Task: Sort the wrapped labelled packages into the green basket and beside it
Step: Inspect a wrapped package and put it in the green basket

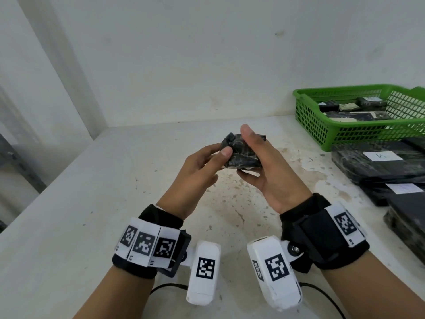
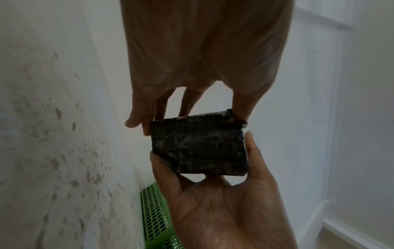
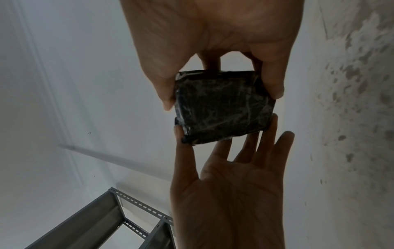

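Both of my hands hold one small package [image 1: 241, 155] wrapped in black plastic film, lifted above the middle of the table. My left hand [image 1: 224, 155] pinches its left end with thumb and fingertips. My right hand [image 1: 257, 155] grips its right end, thumb on top and fingers beneath. The left wrist view shows one bare black face of the package [image 2: 198, 144], and the right wrist view the other [image 3: 221, 109]; no label shows on either. The green basket [image 1: 308, 111] stands at the back right against the wall, and a corner of the green basket [image 2: 155, 219] shows behind my right hand.
Several small black packages [image 1: 351, 116] lie in the basket. In front of it, along the table's right edge, lie larger black packages [image 1: 377, 164] with white labels. The stained white table [image 1: 115, 203] meets a wall behind. A grey metal shelf frame [image 3: 119, 219] stands to the left.
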